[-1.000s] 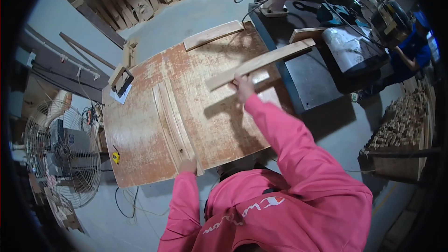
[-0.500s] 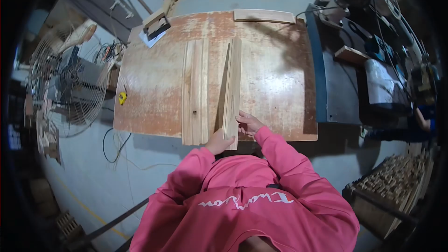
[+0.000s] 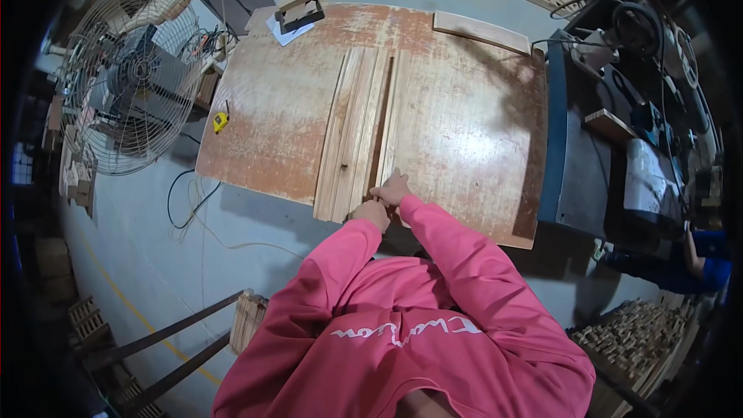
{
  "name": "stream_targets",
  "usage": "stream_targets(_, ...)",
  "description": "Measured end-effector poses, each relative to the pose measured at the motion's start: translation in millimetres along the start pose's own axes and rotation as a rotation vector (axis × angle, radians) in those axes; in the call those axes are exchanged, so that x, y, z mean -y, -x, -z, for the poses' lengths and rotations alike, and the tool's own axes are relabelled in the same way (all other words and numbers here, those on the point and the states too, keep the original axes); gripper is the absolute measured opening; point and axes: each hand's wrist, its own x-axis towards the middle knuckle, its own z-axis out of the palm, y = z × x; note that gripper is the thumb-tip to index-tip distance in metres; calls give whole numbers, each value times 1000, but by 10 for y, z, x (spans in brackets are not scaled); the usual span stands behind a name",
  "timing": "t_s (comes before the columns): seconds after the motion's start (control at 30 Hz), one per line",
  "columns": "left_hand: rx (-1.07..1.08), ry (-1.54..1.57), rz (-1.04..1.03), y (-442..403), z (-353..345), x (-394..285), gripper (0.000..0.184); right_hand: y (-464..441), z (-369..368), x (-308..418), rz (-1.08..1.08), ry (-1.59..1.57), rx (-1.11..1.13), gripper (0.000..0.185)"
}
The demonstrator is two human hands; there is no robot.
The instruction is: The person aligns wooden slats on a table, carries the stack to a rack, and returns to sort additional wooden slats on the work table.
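Several long wooden boards (image 3: 345,139) lie side by side on the worn brown table (image 3: 267,120), their near ends at its front edge. Just to their right is another wooden strip (image 3: 396,108), separated from them by a narrow dark gap. My right hand (image 3: 393,188) is closed on this strip close to its near end. Low at the table edge, my left hand (image 3: 371,215) is curled beside the near ends of the boards, touching or almost touching my right fingers. What its fingers grip is hidden.
A yellow tape measure (image 3: 220,121) lies on the left of the table. At the far edge are a loose board (image 3: 481,32) and a dark-based block (image 3: 301,17) on paper. A large fan (image 3: 139,70) stands left, a machine bench (image 3: 576,139) right. Another person (image 3: 700,259) is at far right.
The strip that was held raised on edge in both hands now lies lower, beside the other boards. My left hand has shifted toward the board ends. The camera view has turned slightly.
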Motion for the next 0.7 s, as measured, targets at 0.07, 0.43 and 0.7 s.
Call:
stream_targets(0.07,79,-138,13,-37,-15,5,27,56,12,119,-3,-73,-22,67)
stream_targets(0.43,149,-129,-11,114,209,-12,25,15,960,-619,-36,-1089,-110,65)
stream_targets(0.7,-547,26,40,-133,-6,495,62,841,2649,-1876,-47,-1481,-650,46)
